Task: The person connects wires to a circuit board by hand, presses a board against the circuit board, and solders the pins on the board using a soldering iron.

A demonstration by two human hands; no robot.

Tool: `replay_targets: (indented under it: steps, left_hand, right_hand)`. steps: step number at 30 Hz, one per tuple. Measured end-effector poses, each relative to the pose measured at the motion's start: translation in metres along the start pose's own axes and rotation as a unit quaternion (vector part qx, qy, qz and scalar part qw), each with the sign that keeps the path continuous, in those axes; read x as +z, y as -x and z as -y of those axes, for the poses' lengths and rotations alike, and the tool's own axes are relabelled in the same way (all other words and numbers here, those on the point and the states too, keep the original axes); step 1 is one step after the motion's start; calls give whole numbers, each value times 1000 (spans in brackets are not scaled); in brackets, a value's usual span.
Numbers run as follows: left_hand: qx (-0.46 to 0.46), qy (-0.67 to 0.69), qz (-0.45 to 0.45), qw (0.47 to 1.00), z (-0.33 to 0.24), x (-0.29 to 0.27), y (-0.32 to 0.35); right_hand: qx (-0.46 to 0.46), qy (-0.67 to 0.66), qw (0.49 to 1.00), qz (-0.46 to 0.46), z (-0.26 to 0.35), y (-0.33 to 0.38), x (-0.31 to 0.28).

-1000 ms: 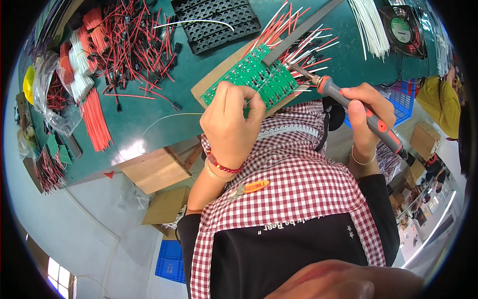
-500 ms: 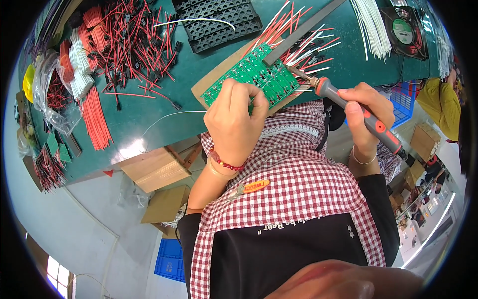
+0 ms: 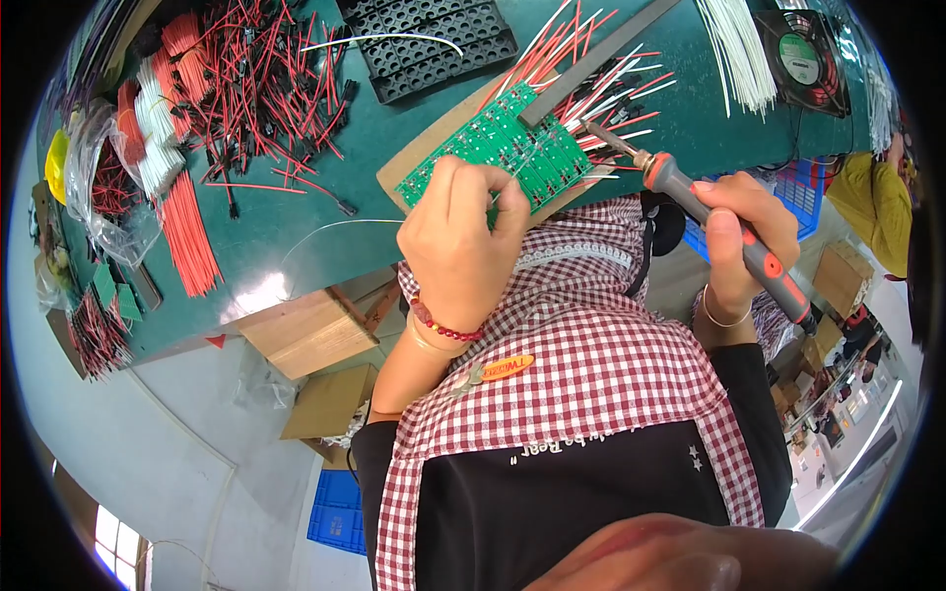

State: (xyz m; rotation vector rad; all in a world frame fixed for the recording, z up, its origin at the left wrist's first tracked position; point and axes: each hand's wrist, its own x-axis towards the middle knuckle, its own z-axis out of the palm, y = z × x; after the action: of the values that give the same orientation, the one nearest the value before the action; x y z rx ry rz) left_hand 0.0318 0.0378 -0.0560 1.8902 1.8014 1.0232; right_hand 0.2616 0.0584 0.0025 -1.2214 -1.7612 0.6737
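My right hand (image 3: 744, 231) is wrapped round the grey and orange handle of a soldering iron (image 3: 680, 185). Its tip points at the right end of a green circuit board (image 3: 542, 158) but stands a little off it. Over the board's near edge, my left hand (image 3: 458, 222) is closed in a pinch on a thin solder wire (image 3: 340, 226), which trails off to the left; the pinched end is hidden by the fingers. The board lies on a brown backing piece (image 3: 402, 163). A flat dark metal bar (image 3: 596, 64) rests across its far edge, over red and white wires (image 3: 631, 94).
Heaped red and black wires with connectors (image 3: 266, 84) cover the table's left part, beside red wire bundles (image 3: 189, 236) and plastic bags (image 3: 108, 197). Behind the board sits a black perforated tray (image 3: 429, 49). White wires (image 3: 734, 54) and a fan (image 3: 803, 61) stand at far right.
My right hand has drawn the soldering iron to the right, taking its tip away from the board. My left hand has barely moved.
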Motion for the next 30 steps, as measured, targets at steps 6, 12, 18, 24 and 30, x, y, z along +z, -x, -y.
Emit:
replay_targets:
  steps: [6, 12, 18, 24, 30]
  left_hand:
    - [-13, -4, -3, 1000, 4, -3, 1]
    - [2, -3, -11, 1000, 7, 2, 2]
    - [4, -6, -8, 1000, 6, 5, 0]
    - [6, -16, 2, 1000, 0, 3, -1]
    - [12, -5, 6, 1000, -1, 1, 2]
  right_hand:
    - [0, -25, 998, 56, 2, -2, 10]
    - [-14, -11, 998, 60, 1, -1, 16]
    - [-68, 43, 994, 75, 6, 3, 21]
    - [-110, 57, 989, 77, 12, 4, 22]
    - [-73, 51, 993, 79, 9, -1, 8]
